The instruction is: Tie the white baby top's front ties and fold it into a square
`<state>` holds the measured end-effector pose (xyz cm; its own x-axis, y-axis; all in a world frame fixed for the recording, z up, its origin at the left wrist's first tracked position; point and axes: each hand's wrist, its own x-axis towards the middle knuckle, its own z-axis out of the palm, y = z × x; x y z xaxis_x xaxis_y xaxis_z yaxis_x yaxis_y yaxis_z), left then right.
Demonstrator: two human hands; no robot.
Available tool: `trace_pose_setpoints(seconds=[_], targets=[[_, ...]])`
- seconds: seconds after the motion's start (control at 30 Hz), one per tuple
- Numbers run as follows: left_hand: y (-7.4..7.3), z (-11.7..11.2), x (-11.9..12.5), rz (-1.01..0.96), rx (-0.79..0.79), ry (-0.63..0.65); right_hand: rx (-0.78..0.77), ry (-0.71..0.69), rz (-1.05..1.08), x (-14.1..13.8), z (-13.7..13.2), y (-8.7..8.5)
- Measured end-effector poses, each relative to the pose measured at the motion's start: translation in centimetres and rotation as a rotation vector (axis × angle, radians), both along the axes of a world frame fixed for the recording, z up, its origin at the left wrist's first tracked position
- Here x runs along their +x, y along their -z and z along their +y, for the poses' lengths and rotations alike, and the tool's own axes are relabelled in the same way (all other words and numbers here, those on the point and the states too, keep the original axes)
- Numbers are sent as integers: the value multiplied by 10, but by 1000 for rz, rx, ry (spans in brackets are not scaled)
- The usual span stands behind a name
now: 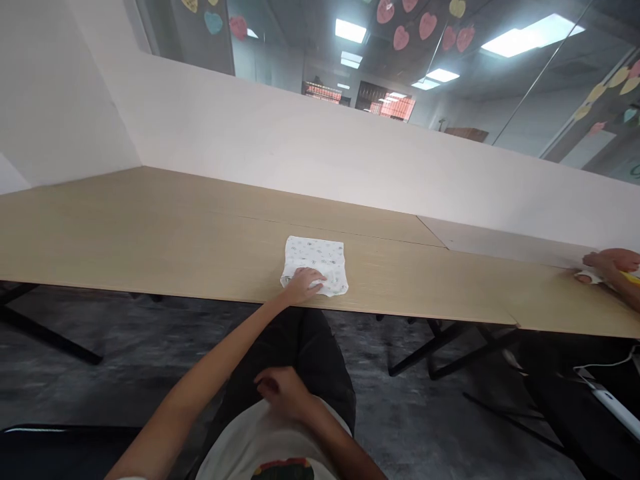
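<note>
A white cloth item [316, 250] with a small grey print lies folded into a rough rectangle near the front edge of the table; its exact kind does not show. My left hand [301, 285] rests on its lower part, palm down, with the fingers stretched out over the fabric. Part of the cloth is hidden under that hand. Back from the table, over my lap and in front of my shirt, is my right hand [285, 392]. Its fingers are loosely curled, slightly blurred, and nothing shows in them.
The long wooden table [150, 227] runs along a white wall below a window [320, 60] with paper hearts. At far right, another person's hand [600, 263] is beside a rounded brownish object. Black table legs [425, 350] and a dark chair with a white device [617, 410] stand right.
</note>
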<state>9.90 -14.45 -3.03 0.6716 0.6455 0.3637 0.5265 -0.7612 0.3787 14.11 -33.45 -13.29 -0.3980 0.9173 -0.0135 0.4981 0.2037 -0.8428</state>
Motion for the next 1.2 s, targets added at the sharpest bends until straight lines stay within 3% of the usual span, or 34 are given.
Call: trace_pose_setpoints(seconds=[0.13,0.2,0.3,0.4,0.53,0.67,0.77,0.9,0.97,1.07,1.2], targets=[[5,6,-64,18,83,-54,424,376,120,67,30,-31],[8,9,-87,71,128,-96,649,525,50,108,53,-47],[12,13,-100,122,210,-126,791,542,-211,160,87,-62],[15,17,-95,146,286,-127,821,460,-388,189,115,-63],[15,21,-86,165,323,-120,794,396,-451,198,133,-56],[12,14,-90,99,260,-115,757,377,-356,198,124,-60],[1,1,-96,45,190,-115,738,377,-227,198,108,-74],[-26,-9,-98,-53,149,-193,694,489,-104,199,101,-102],[-40,-3,-93,-102,144,-240,673,533,-69,200,115,-118],[-54,19,-83,-68,143,-322,619,565,-71,198,156,-139],[-46,54,-73,98,55,-492,480,602,-186,188,222,-143]])
